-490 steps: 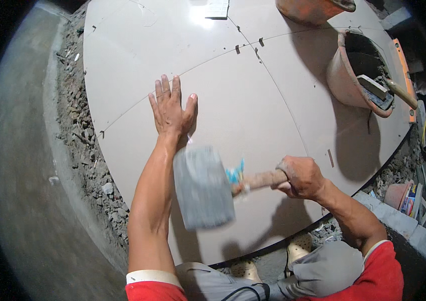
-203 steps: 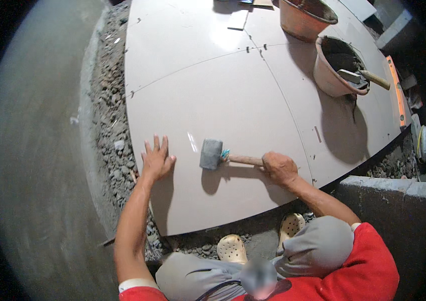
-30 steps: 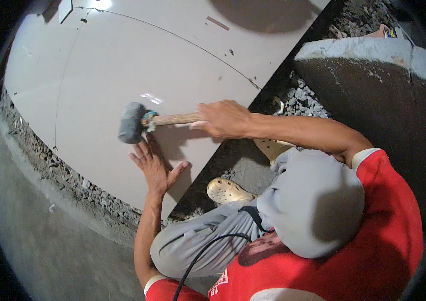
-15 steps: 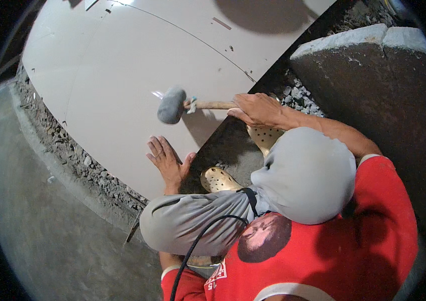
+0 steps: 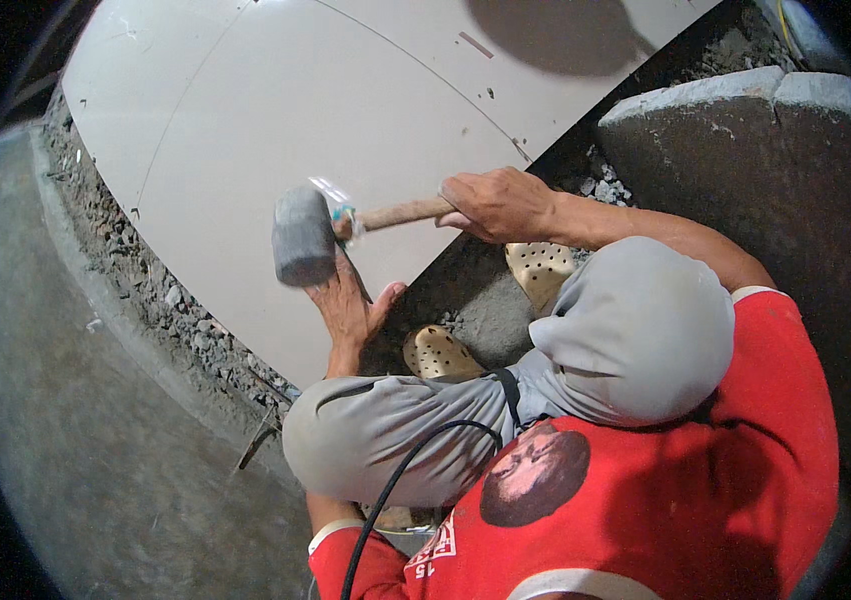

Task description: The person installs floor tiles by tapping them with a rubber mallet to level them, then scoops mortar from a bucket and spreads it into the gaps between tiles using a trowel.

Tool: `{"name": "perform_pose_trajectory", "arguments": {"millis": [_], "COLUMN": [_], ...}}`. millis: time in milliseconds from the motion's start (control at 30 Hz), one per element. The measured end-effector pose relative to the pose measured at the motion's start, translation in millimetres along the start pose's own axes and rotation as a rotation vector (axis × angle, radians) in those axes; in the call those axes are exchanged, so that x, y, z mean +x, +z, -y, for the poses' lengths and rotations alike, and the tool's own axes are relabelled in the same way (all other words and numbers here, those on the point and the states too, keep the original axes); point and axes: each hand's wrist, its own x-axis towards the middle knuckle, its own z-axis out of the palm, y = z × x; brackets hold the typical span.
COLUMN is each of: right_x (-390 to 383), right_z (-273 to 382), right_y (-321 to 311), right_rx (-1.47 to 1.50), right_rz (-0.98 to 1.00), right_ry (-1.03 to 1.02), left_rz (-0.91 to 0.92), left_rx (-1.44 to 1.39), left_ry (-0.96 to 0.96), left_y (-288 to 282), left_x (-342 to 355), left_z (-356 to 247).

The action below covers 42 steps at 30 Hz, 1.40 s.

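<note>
— Grey, our mallet's (image 5: 305, 236) head: fat, drum-shaped, slightly blurred. Where've we got it?

— Approx 10 o'clock from mid-view, above the pale tile (image 5: 235, 150) and covering part of our L hand (image 5: 347, 318). Can't tell if it's touching either. Wooden handle (image 5: 405, 214) runs toward 1 o'clock, w/ a blue-green tie (image 5: 344, 214) at the neck.

— And our fingers?

— R hand (image 5: 500, 205): wrapped round the handle's end. L hand: palm-down on the tile, thumb stuck out toward the near edge; fingertips mostly behind the mallet, so can't tell if they're spread or together.

— Edges?

— Tile's L side, 8 to 10 o'clock, borders a rubble strip (image 5: 160, 285), concrete floor (image 5: 95, 400) beyond. Near edge slants from our L thumb up to btwn 1 & 2, dark gap alongside, then a pale-topped low wall (image 5: 760, 165) at 2.

— Room?

— Open tile, 10 to 12, w/ a thin joint (image 5: 445, 84) beyond. Tight below: holed clogs (image 5: 442, 352) just past the edge, our grey-trousered knees (image 5: 635, 330) filling 3 to 7.
</note>
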Motion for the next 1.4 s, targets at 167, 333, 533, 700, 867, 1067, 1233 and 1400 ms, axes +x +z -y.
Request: {"name": "perform_pose_trajectory", "arguments": {"millis": [167, 333, 533, 700, 867, 1067, 1233, 1400], "right_x": [-9, -52, -126, -156, -167, -180, -194, -202], "right_z": [-7, -13, -22, -23, -23, -14, -18, -32], "right_y": [-2, 10, 37, 42, 48, 53, 53, 66], "right_rx": [-0.067, 0.114, 0.173, 0.227, 0.176, 0.136, 0.222, 0.192], "right_rz": [0.013, -0.046, 0.019, -0.121, -0.263, -0.314, -0.260, -0.331], "right_ry": [0.172, 0.316, 0.454, 0.458, 0.406, 0.382, 0.429, 0.368], "left_rz": [0.023, 0.221, 0.210, -0.090, -0.057, -0.031, -0.005, 0.093], "left_rx": [0.119, 0.182, 0.133, 0.213, 0.226, 0.098, -0.042, 0.176], "left_ry": [0.027, 0.267, 0.588, 0.458, 0.601, 0.612, 0.672, 0.637], "left_y": [-13, -71, -87, -47, -34, -25, -17, -7], "left_x": [13, 94, 246, 284, 248, 220, 193, 167], "left_z": [4, 24, -34, -104, -126, -144, -151, -157]}}
